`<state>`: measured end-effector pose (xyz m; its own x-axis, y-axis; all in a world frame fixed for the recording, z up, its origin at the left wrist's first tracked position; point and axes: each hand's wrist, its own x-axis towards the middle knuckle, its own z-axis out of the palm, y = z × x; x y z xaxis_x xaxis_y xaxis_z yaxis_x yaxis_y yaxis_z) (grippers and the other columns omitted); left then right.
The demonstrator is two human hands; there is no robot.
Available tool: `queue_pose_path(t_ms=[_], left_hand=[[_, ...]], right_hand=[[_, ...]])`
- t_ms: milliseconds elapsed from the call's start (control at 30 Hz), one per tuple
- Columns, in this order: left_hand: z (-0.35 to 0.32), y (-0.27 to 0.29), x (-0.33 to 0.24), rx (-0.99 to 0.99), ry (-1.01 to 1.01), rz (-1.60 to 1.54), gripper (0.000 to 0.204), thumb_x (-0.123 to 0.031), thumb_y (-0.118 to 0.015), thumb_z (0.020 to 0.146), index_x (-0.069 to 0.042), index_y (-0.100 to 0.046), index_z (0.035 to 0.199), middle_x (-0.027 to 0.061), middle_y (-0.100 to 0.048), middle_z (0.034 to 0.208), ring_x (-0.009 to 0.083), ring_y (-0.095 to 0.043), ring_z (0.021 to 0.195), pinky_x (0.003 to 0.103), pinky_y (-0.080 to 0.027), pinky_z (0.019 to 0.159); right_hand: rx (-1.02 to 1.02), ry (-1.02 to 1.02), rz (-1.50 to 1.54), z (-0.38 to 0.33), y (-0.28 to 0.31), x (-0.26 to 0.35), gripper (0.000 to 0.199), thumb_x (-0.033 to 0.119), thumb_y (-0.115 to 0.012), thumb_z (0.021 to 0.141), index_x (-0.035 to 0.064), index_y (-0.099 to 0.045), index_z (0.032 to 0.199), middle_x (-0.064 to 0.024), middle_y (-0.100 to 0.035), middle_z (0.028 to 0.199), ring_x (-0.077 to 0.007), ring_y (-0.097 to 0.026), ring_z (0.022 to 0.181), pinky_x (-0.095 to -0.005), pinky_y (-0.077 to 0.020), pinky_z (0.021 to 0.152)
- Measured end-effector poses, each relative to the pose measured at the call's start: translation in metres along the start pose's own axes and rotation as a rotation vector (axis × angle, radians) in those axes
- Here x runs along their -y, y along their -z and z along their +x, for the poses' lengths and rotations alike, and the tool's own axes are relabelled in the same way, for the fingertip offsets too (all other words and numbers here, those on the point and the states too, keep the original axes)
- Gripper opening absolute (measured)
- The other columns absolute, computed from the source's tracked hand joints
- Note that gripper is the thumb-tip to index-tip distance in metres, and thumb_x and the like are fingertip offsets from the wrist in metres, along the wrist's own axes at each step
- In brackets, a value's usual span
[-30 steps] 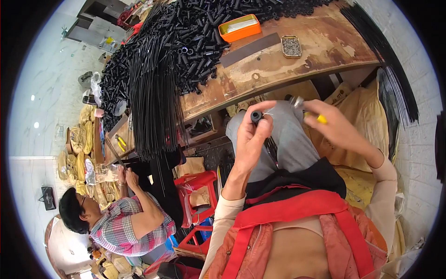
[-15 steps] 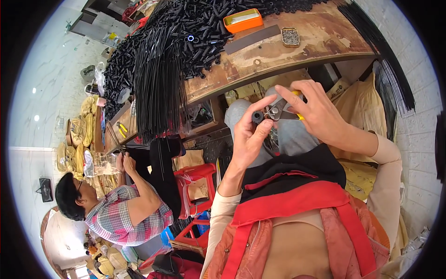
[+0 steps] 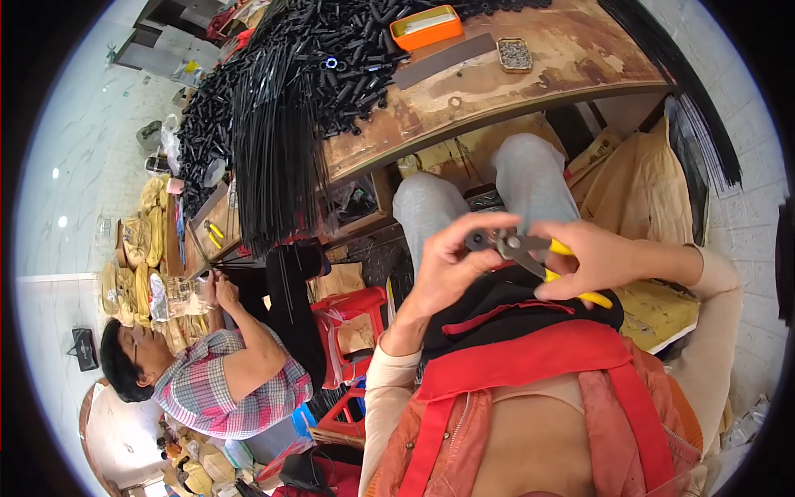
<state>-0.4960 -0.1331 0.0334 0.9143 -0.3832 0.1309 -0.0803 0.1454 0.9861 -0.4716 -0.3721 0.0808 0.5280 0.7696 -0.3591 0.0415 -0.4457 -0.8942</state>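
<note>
My left hand [image 3: 447,269] is closed on a small black plastic tube [image 3: 476,240], held between thumb and fingers with its round end showing. In my right hand [image 3: 600,258] are pliers [image 3: 515,243] with dark metal jaws and yellow handles. The jaws lie right beside the tube and the left fingertips, with the handles spread apart. Whether the jaws grip the tube cannot be made out. Both hands are above my lap, in front of the black and red apron [image 3: 513,360].
Ahead stands a worn wooden table [image 3: 580,58] bearing a heap of black tubes [image 3: 356,91], long black rods [image 3: 277,157], an orange box [image 3: 426,33] and a small tray of metal bits [image 3: 515,55]. To the left, a co-worker [image 3: 224,373] sits near a red stool [image 3: 352,331].
Both hands have come down and nearer to my body with the tube and pliers. The pliers have turned, so their yellow handles now point down to the right.
</note>
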Motion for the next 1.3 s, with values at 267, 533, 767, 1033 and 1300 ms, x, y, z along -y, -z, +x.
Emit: queue_pose_path(t_ms=[267,533,767,1033,1300], left_hand=[[0.019,0.014,0.0,-0.039,-0.036,0.093,0.043,-0.003,-0.065,0.09,-0.001,-0.055,0.132,0.003,-0.06,0.117,0.0075,-0.053,0.096,0.021,-0.046,0.083],[0.013,0.02,-0.008,0.141,0.002,-0.003,0.034,-0.011,-0.061,0.095,0.0,-0.057,0.127,0.0039,-0.06,0.117,0.008,-0.055,0.104,0.022,-0.046,0.087],[0.016,0.025,0.001,0.008,-0.026,0.034,0.033,-0.013,-0.058,0.096,0.0,-0.057,0.127,0.0035,-0.06,0.11,0.0073,-0.045,0.081,0.02,-0.041,0.075],[0.018,0.028,-0.002,0.063,-0.054,-0.009,0.039,-0.026,-0.06,0.097,0.0,-0.058,0.126,0.0016,-0.06,0.103,0.008,-0.052,0.094,0.021,-0.041,0.084],[0.02,0.038,0.001,0.06,-0.049,0.017,0.047,-0.032,-0.061,0.096,0.0,-0.057,0.129,0.0001,-0.058,0.103,0.0064,-0.048,0.088,0.019,-0.038,0.077]], right_hand=[[-0.58,0.549,-0.849,0.005,0.022,-0.008,0.045,0.007,-0.071,0.079,0.0032,-0.051,0.12,-0.0155,-0.058,0.1,-0.0286,-0.063,0.08,-0.0384,-0.0518,0.07],[0.167,-0.195,0.474,-0.002,0.009,0.004,0.044,0.009,-0.07,0.081,-0.0034,-0.043,0.113,-0.0128,-0.062,0.074,-0.0225,-0.061,0.052,-0.0328,-0.0489,0.047],[-0.725,0.606,-0.999,0.007,0.019,0.001,0.053,0.01,-0.073,0.076,-0.0026,-0.05,0.122,-0.0117,-0.061,0.085,-0.0298,-0.064,0.069,-0.0378,-0.0527,0.063],[-0.089,-0.031,-0.106,0.01,0.011,0.009,0.047,0.01,-0.071,0.082,-0.004,-0.045,0.119,-0.0084,-0.06,0.067,-0.0221,-0.063,0.058,-0.0338,-0.0506,0.057],[-0.067,0.187,0.064,0.012,0.023,0.003,0.034,0.016,-0.066,0.088,-0.0023,-0.049,0.112,-0.01,-0.06,0.068,-0.0233,-0.061,0.051,-0.0311,-0.0479,0.052]])
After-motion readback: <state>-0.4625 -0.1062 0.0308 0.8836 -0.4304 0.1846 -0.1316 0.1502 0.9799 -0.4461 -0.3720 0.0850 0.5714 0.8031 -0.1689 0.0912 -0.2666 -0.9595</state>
